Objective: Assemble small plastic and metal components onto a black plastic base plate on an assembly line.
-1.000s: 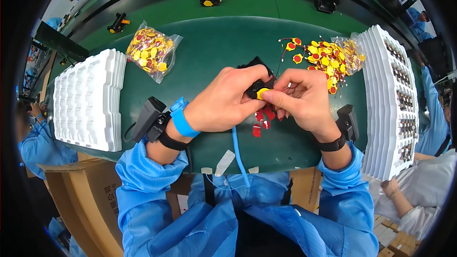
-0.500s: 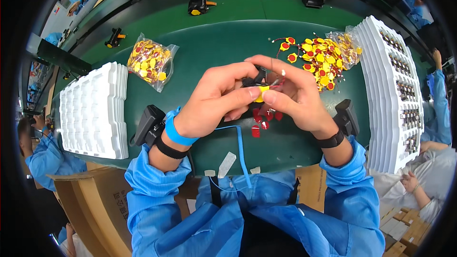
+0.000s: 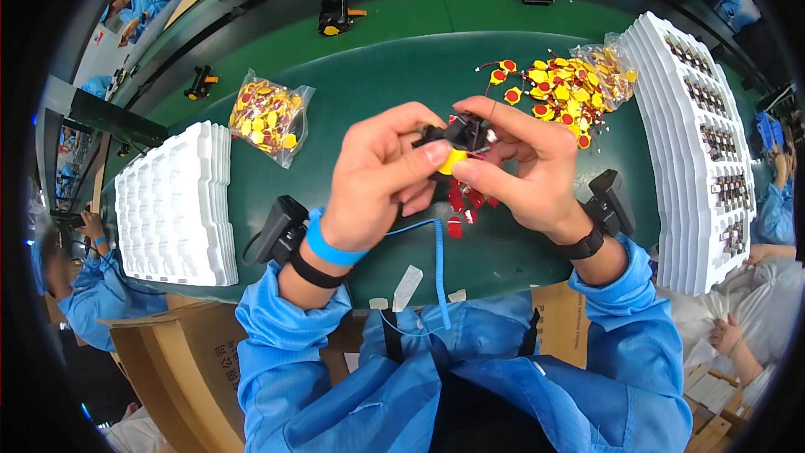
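Observation:
Both hands meet over the middle of the table around a small black plastic part (image 3: pixel 466 131). A yellow piece (image 3: pixel 453 161) sits against its near side, under my two thumbs. My left hand (image 3: pixel 381 172) grips the black part from the left, its thumb on the yellow piece. On the other side, my right hand (image 3: pixel 530 169) pinches it between thumb and fingers, near some thin red wire. The far fingertips are partly hidden behind the part. Several red peeled-looking pieces (image 3: pixel 455 226) lie on the table just below the hands.
Yellow-and-red wired discs (image 3: pixel 570 96) lie heaped at the far right; a clear bag (image 3: pixel 268 117) of them lies left. Stacked white trays flank me, bare left (image 3: pixel 172 210), loaded right (image 3: pixel 671 159). Black parts (image 3: pixel 335 17) stand on the green belt. A coiled blue cord (image 3: pixel 440 264) crosses the near edge.
The black part has been tilted in my hands and shows more of its top. My fingers have shifted slightly around it. The view has turned a little.

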### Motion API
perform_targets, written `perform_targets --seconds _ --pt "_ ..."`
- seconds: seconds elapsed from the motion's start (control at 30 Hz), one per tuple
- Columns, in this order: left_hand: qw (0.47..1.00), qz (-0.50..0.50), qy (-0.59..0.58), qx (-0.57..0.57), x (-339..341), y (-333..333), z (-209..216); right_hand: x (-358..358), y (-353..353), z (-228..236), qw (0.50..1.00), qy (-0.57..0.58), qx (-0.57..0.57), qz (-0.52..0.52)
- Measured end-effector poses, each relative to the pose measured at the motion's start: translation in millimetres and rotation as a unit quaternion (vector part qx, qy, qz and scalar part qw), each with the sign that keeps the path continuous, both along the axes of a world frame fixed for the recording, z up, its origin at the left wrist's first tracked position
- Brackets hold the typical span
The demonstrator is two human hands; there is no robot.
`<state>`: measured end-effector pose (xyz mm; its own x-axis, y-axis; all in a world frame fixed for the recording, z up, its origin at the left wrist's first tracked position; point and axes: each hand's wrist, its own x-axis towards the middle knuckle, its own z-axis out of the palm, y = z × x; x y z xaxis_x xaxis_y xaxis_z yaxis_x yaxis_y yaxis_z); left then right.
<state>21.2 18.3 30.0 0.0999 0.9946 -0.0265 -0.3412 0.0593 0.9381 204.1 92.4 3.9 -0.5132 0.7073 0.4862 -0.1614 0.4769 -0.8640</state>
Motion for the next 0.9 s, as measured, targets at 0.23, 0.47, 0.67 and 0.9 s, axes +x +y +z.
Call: perform_targets --seconds 0.23,0.47,0.67,0.9 --pt "0.999 -0.005 -0.037 -0.004 -0.2 3.1 -4.4 -2.0 0.0 5.2 0.968 0.0 -0.25 0.034" --pt "1.0 0.007 -0.012 0.024 0.4 -1.7 -6.3 -10.2 -10.3 -7.5 0.974 0.055 -0.219 0.014" --pt "1.0 0.021 -0.016 -0.004 10.6 6.3 -4.5 1.9 6.8 -10.5 0.986 -0.014 -0.164 0.032" --pt "0.992 -0.032 -0.098 -0.075 -3.3 -4.0 -35.0 17.0 -0.7 12.9 0.983 0.091 0.16 -0.023"
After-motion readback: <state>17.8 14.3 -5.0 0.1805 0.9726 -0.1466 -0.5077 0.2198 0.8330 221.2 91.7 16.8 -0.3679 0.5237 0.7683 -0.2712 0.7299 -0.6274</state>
